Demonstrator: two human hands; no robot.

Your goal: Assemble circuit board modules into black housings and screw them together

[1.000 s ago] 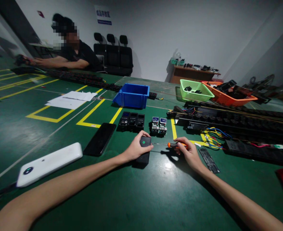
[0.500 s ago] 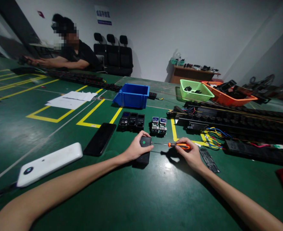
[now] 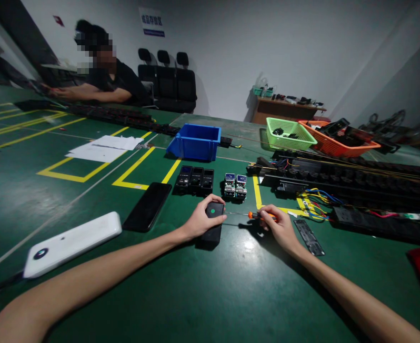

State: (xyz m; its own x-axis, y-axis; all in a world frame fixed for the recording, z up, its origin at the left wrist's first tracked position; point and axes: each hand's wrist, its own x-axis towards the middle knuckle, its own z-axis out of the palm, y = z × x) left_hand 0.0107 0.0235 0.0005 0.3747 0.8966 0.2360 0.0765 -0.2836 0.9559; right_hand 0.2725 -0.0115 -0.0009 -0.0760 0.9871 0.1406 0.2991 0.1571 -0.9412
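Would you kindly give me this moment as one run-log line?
left hand: gripping black box | right hand: holding screwdriver | tip: at black box's right side, contact unclear | nearby: phone, blue bin

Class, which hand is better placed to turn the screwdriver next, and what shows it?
Probably the right: the right hand has its grip on the screwdriver, which points toward the box. The left hand holds that box, so it seems better suited to steadying.
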